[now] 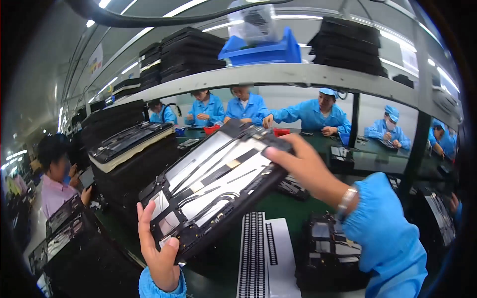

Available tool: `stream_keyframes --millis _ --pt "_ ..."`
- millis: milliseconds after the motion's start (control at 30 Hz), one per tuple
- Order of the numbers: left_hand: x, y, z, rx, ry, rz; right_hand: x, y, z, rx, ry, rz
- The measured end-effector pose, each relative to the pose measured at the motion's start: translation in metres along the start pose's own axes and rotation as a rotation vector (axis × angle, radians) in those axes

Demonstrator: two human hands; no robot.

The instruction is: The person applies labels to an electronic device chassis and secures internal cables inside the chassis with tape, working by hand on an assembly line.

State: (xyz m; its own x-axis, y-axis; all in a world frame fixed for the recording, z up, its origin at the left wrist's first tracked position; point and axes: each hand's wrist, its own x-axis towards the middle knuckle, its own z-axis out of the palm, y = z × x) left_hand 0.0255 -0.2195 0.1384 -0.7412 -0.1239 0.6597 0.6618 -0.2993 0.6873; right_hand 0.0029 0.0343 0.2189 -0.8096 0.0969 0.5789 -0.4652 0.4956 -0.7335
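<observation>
Tilted in the air before me is an opened tablet-like device [226, 174] in a black frame or tray. Its inside faces up, with silvery panels, black cables and small boards. My left hand [161, 253] grips the near left corner, thumb on the top edge and fingers along the side. At the far right corner, my right hand [310, 166] holds the other end, its thumb over the top and the remaining fingers partly hidden. Below the device on the green table lie white sheets [282, 248] with rows of small black parts [252, 248].
A similar device in a black tray [330, 243] rests at the right. Tall stacks of black trays [134, 174] rise at the left, with more [62, 243] nearer. A shelf [298, 74] above bears a blue bin [263, 49]. Co-workers [313, 114] sit across the table.
</observation>
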Motion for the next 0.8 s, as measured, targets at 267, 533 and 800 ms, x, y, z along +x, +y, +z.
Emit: stream_keyframes --millis 267,533,800 --pt "0.012 -0.057 -0.027 0.675 0.037 -0.005 0.060 0.087 0.093 0.028 -0.076 0.393" --pt "0.018 -0.076 -0.026 0.828 -0.017 0.042 0.073 0.113 0.081 0.030 -0.319 0.359" --pt "-0.065 -0.056 -0.071 0.722 -0.314 0.599 0.058 0.285 0.029 -1.430 -0.653 -0.153"
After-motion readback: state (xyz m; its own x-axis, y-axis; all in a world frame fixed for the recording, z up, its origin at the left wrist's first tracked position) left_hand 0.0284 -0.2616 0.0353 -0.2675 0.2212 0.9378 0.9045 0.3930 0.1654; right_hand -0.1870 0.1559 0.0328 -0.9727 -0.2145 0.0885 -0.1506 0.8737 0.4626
